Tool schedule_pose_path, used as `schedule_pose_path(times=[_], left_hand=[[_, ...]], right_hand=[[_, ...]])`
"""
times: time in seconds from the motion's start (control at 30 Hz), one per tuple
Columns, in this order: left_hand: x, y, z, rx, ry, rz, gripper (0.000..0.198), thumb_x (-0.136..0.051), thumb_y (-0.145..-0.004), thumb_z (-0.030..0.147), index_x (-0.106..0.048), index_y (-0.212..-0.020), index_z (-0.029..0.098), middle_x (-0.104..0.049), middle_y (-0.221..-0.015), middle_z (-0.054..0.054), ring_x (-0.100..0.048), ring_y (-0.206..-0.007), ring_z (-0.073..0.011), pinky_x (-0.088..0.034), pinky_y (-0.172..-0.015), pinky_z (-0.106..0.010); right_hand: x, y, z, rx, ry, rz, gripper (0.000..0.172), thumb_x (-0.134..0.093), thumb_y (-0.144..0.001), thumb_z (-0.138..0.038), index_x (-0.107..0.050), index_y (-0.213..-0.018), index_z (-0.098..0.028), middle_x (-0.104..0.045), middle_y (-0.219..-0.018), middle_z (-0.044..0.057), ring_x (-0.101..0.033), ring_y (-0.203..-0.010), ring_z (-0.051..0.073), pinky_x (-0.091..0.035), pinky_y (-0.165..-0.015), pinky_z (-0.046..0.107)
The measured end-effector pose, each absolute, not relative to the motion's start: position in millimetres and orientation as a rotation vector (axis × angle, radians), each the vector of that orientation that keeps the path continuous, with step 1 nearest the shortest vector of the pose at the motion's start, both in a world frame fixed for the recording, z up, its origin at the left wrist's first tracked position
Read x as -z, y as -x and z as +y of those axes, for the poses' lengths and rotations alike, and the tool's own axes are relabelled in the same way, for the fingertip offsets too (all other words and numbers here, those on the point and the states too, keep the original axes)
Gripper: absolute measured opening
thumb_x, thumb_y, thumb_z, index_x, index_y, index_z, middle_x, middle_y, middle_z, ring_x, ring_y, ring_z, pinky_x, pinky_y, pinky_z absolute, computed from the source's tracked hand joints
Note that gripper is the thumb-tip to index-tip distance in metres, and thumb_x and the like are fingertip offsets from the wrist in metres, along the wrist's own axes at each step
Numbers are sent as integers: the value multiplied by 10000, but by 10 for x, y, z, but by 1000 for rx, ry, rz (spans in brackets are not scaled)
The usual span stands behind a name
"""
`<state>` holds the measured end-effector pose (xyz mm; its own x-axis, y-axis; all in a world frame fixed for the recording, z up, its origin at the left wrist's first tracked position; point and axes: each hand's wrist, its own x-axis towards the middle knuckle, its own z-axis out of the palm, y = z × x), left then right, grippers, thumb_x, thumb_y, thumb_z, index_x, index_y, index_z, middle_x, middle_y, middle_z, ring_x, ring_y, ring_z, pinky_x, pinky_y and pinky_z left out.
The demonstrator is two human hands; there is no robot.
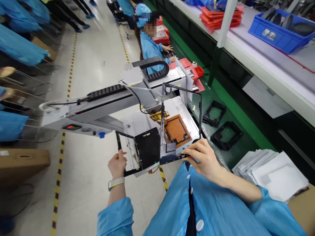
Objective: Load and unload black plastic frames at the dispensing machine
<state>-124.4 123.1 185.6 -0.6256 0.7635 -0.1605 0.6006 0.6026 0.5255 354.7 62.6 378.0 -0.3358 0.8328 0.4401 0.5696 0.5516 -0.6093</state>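
My left hand grips the lower edge of a black-framed panel assembly with a dark board on it, held low at centre. My right hand pinches the bottom edge of a clear glass panel with a thin black border, held upright and tilted. Behind both panels stands a white machine with a long arm, a black cable chain and an orange-brown fixture plate on its bed. Both sleeves are blue.
Black frames lie on the green belt to the right. A stack of white sheets sits near my right arm. A blue bin and red trays are on the far bench. A person in blue works ahead.
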Motion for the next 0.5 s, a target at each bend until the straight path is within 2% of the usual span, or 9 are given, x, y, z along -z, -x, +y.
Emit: schedule_pose_path(times=[0.2, 0.5], left_hand=[[-2018, 1055, 1213, -590, -937, 2486, 473, -503, -1025, 575, -768, -896, 205, -627, -615, 3, -627, -558, -204, -535, -675, -342], [-1998, 928, 1049, -526, -900, 2513, 470, -506, -1011, 575, -751, -884, 194, -602, -607, 1, -624, -552, -206, -509, -603, -328]], right_hand=[[-3798, -3858, 766, -453, 1162, -2075, 213, -726, -1100, -259, -804, -1298, -248, -776, -1124, 73, -608, -1053, 203, -557, -959, 404], [-3771, -4250, 926, -509, 1147, -1910, 168, -741, -1095, -289, -808, -1236, -228, -792, -1091, 80, -630, -1010, 208, -550, -901, 399]])
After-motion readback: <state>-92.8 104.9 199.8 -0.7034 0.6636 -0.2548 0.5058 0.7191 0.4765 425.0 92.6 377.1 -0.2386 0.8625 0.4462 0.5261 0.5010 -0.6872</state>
